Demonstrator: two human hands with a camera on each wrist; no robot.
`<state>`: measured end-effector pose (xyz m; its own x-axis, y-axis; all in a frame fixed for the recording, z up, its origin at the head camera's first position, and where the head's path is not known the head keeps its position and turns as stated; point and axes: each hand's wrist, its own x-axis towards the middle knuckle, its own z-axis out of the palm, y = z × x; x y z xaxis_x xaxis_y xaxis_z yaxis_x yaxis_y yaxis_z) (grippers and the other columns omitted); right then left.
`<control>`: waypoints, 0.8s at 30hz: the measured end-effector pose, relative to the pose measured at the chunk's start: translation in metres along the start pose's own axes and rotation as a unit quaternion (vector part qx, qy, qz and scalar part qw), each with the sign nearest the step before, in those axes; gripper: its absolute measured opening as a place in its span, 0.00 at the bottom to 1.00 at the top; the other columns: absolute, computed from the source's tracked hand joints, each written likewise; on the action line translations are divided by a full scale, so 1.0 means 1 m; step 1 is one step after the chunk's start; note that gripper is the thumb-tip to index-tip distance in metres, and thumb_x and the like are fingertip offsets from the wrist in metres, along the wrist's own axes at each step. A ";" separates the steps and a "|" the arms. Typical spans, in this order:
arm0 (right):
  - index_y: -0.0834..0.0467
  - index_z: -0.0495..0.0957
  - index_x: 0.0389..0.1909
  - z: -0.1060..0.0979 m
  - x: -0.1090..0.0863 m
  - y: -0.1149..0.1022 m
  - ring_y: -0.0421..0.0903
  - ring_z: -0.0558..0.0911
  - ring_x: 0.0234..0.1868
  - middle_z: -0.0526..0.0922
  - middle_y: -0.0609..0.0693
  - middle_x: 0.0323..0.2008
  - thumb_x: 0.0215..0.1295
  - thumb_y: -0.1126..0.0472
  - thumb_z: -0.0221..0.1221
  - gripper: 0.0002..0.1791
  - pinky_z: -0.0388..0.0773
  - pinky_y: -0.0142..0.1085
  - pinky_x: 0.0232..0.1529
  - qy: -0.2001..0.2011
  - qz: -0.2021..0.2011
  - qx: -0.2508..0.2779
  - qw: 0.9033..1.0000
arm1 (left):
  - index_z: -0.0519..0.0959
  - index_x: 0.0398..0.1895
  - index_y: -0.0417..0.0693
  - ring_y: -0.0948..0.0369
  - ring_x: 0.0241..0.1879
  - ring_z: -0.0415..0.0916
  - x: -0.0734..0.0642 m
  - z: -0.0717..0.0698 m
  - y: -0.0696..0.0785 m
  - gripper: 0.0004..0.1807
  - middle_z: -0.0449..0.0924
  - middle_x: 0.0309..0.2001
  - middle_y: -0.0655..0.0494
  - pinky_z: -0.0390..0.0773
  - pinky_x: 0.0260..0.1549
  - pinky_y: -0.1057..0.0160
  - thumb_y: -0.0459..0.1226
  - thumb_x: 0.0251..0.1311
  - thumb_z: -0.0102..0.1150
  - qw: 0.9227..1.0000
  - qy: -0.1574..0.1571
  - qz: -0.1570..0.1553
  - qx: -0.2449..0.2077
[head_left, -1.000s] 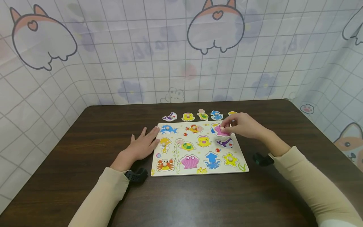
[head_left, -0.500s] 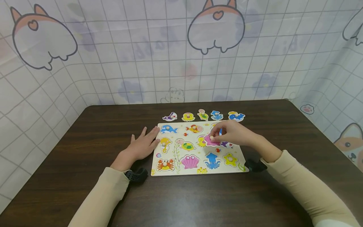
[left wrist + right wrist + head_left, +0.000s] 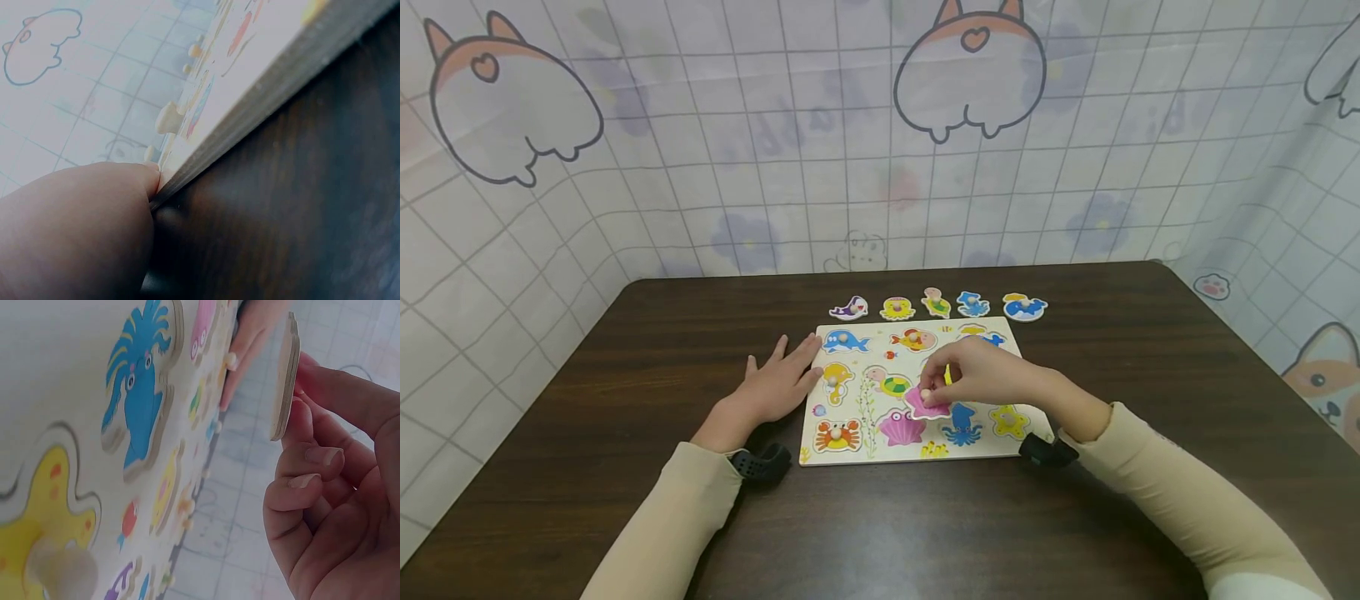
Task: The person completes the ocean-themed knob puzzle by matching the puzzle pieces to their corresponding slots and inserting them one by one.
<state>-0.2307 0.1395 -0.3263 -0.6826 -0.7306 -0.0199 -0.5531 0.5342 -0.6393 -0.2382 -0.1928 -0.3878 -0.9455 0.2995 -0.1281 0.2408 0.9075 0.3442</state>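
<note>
Between thumb and fingers, my right hand point(image 3: 977, 372) pinches the pink shell piece point(image 3: 925, 405) by its small knob. In the head view the piece overlaps the upper edge of the printed pink shell recess point(image 3: 902, 428). The right wrist view shows the wooden piece point(image 3: 287, 378) edge-on, held off the board. My left hand point(image 3: 777, 381) lies with fingers spread at the left edge of the puzzle board point(image 3: 865, 454), fingertips touching it. In the left wrist view part of that hand point(image 3: 81, 219) meets the board's edge. My right hand hides part of the board's middle right.
Behind the board lie loose knobbed pieces: a purple whale point(image 3: 849, 308), yellow octopus point(image 3: 897, 309), turtle point(image 3: 936, 303), blue squid point(image 3: 973, 304) and blue whale point(image 3: 1025, 307). Crab point(image 3: 837, 435), seahorse point(image 3: 837, 383), fish point(image 3: 913, 340) and starfish point(image 3: 1009, 422) pieces sit in the board. Dark table point(image 3: 880, 533) surrounds it.
My right hand has carried the pink shell piece left and toward the front, from the board's upper right to above the shell recess. The left hand stays in place.
</note>
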 end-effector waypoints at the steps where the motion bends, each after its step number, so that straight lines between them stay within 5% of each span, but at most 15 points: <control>1: 0.53 0.87 0.37 0.002 0.001 -0.001 0.44 0.77 0.29 0.80 0.41 0.26 0.65 0.58 0.71 0.04 0.74 0.34 0.31 -0.004 -0.002 0.001 1.000 | 0.44 0.85 0.50 0.40 0.80 0.30 0.000 0.000 0.000 0.37 0.41 0.83 0.49 0.30 0.65 0.22 0.52 0.80 0.39 1.000 -0.001 0.000 0.000; 24: 0.50 0.86 0.31 0.030 0.024 -0.013 0.37 0.74 0.25 0.78 0.38 0.22 0.64 0.59 0.71 0.04 0.69 0.30 0.28 -0.067 -0.011 -0.046 0.997 | 0.44 0.84 0.50 0.39 0.80 0.30 0.001 -0.001 0.001 0.37 0.41 0.83 0.49 0.31 0.65 0.22 0.52 0.80 0.39 1.000 -0.004 -0.001 0.000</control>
<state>-0.2258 0.1018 -0.3420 -0.6030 -0.7896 -0.1135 -0.6130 0.5497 -0.5675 -0.2390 -0.1922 -0.3873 -0.9442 0.3004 -0.1352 0.2396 0.9080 0.3437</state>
